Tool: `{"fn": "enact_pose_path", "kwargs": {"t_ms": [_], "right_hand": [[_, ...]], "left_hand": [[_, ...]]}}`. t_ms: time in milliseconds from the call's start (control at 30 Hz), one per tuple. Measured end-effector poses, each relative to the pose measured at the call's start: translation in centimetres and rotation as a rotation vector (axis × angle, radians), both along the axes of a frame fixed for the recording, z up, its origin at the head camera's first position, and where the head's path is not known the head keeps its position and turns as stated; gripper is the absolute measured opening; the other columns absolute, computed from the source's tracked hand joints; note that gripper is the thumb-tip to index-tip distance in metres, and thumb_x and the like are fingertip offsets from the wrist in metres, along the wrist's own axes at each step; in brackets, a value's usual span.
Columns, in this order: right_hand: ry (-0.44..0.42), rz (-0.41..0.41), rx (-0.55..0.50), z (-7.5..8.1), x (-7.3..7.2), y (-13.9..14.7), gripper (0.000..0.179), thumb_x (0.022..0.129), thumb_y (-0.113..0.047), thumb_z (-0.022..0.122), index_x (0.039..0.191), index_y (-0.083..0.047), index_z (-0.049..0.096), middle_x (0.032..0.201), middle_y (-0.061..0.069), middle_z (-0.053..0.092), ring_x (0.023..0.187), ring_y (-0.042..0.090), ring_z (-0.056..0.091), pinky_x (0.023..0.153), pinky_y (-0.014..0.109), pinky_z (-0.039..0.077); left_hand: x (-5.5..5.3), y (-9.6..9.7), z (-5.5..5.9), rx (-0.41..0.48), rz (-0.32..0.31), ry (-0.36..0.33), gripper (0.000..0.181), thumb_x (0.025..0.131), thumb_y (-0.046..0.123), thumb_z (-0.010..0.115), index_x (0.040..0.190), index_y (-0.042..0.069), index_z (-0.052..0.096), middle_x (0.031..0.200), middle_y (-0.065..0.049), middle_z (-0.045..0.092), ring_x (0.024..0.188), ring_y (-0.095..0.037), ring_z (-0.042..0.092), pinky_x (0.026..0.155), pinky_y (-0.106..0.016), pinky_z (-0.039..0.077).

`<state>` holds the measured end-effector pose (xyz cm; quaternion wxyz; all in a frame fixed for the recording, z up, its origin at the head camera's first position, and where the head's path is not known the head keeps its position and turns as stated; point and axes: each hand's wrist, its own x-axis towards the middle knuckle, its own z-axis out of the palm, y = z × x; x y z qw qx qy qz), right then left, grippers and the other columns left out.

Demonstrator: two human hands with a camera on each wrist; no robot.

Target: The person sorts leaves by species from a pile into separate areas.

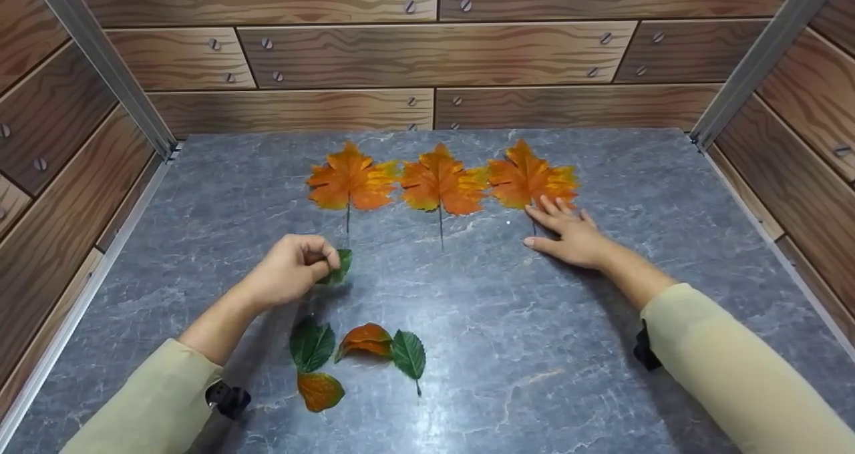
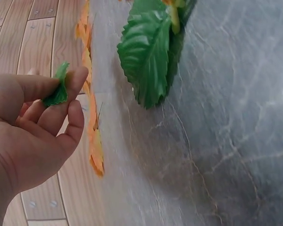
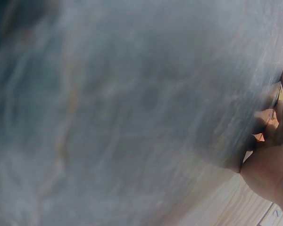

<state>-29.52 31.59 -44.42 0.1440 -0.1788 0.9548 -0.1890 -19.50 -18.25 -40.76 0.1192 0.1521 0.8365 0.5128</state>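
My left hand (image 1: pixel 294 270) pinches a small green leaf (image 1: pixel 339 267) between thumb and fingers, raised over the table in front of the leftmost maple leaf. In the left wrist view the held leaf (image 2: pixel 57 87) shows folded at the fingertips. Three orange-yellow maple leaves lie in a row at the back: a left one (image 1: pixel 351 180), a middle one (image 1: pixel 441 180) and a right one (image 1: pixel 524 173), stems toward me. My right hand (image 1: pixel 571 237) lies with spread fingers at the lower edge of the right maple leaf, by its stem, partly covering it.
Nearer me lie a green leaf pair (image 1: pixel 312 345), an orange-green leaf (image 1: pixel 320 392), a curled orange leaf (image 1: pixel 366 340) and another green leaf (image 1: pixel 408 354). Wood-patterned walls (image 1: pixel 437 53) with metal corner posts (image 1: pixel 768 60) enclose the grey marbled table (image 1: pixel 507 400).
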Motion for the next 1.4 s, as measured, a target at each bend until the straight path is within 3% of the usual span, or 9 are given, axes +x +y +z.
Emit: {"fn": "enact_pose_path", "kwargs": {"t_ms": [67, 133, 267, 467, 667, 967, 1267, 1400], "right_hand": [[0.001, 0.000, 0.001, 0.0, 0.0, 0.1, 0.083, 0.107, -0.061, 0.053, 0.171, -0.018, 0.023, 0.177, 0.017, 0.001, 0.160, 0.045, -0.008, 0.121, 0.073, -0.010], [0.001, -0.002, 0.000, 0.0, 0.1, 0.1, 0.083, 0.107, -0.061, 0.053, 0.171, -0.018, 0.023, 0.177, 0.017, 0.001, 0.160, 0.045, -0.008, 0.121, 0.073, -0.009], [0.001, -0.002, -0.003, -0.2, 0.1, 0.1, 0.083, 0.107, -0.061, 0.053, 0.171, -0.018, 0.022, 0.177, 0.017, 0.001, 0.160, 0.045, -0.008, 0.121, 0.073, -0.009], [-0.011, -0.004, -0.007, -0.2, 0.1, 0.1, 0.083, 0.107, -0.062, 0.052, 0.171, -0.019, 0.022, 0.177, 0.015, 0.000, 0.161, 0.043, -0.009, 0.121, 0.073, -0.010], [-0.016, -0.004, 0.004, -0.1, 0.0, 0.2, 0.084, 0.106, -0.063, 0.052, 0.172, -0.020, 0.020, 0.177, 0.015, -0.001, 0.161, 0.043, -0.010, 0.120, 0.073, -0.012], [-0.016, -0.002, -0.006, -0.1, 0.0, 0.2, 0.085, 0.106, -0.063, 0.052, 0.171, -0.019, 0.021, 0.177, 0.016, -0.001, 0.161, 0.043, -0.010, 0.120, 0.073, -0.011], [-0.012, 0.002, 0.002, 0.0, 0.0, 0.2, 0.085, 0.106, -0.064, 0.051, 0.171, -0.019, 0.021, 0.177, 0.016, -0.001, 0.161, 0.043, -0.010, 0.120, 0.073, -0.011], [-0.017, 0.003, 0.001, 0.0, 0.0, 0.2, 0.085, 0.106, -0.064, 0.051, 0.171, -0.020, 0.021, 0.177, 0.016, -0.001, 0.161, 0.043, -0.010, 0.120, 0.073, -0.011]], "left_hand": [[-0.1, 0.1, 0.0, -0.012, 0.008, 0.007, 0.019, 0.105, -0.002, 0.060, 0.114, -0.001, 0.076, 0.092, -0.008, 0.074, 0.072, -0.013, 0.058, 0.066, -0.028, 0.049], [-0.2, 0.2, 0.0, -0.018, 0.012, -0.002, 0.024, 0.106, 0.002, 0.061, 0.126, 0.000, 0.075, 0.112, -0.012, 0.077, 0.084, -0.016, 0.064, 0.072, -0.032, 0.053], [-0.3, 0.4, -0.1, -0.025, 0.016, -0.008, 0.031, 0.105, 0.007, 0.066, 0.136, 0.002, 0.070, 0.120, -0.013, 0.076, 0.089, -0.019, 0.068, 0.073, -0.034, 0.054], [-0.7, 0.5, -0.7, -0.053, 0.038, 0.017, 0.032, 0.101, 0.011, 0.074, 0.132, 0.003, 0.073, 0.109, -0.008, 0.077, 0.094, -0.020, 0.072, 0.082, -0.044, 0.060], [-1.7, 0.4, -1.5, -0.080, 0.059, 0.068, 0.031, 0.100, 0.010, 0.076, 0.130, 0.002, 0.074, 0.096, -0.006, 0.075, 0.084, -0.021, 0.067, 0.071, -0.033, 0.054], [-3.0, -0.3, -2.8, -0.090, 0.093, 0.070, 0.029, 0.099, 0.010, 0.077, 0.127, 0.001, 0.076, 0.088, -0.006, 0.072, 0.076, -0.018, 0.058, 0.065, -0.028, 0.047], [-3.1, -0.7, -3.6, -0.107, 0.103, 0.045, 0.029, 0.098, 0.012, 0.079, 0.125, 0.002, 0.076, 0.073, 0.001, 0.060, 0.064, -0.013, 0.044, 0.055, -0.025, 0.035], [-3.0, -0.7, -3.8, -0.125, 0.098, 0.042, 0.029, 0.098, 0.014, 0.079, 0.125, 0.004, 0.076, 0.074, 0.002, 0.061, 0.066, -0.014, 0.045, 0.056, -0.026, 0.035]]}}
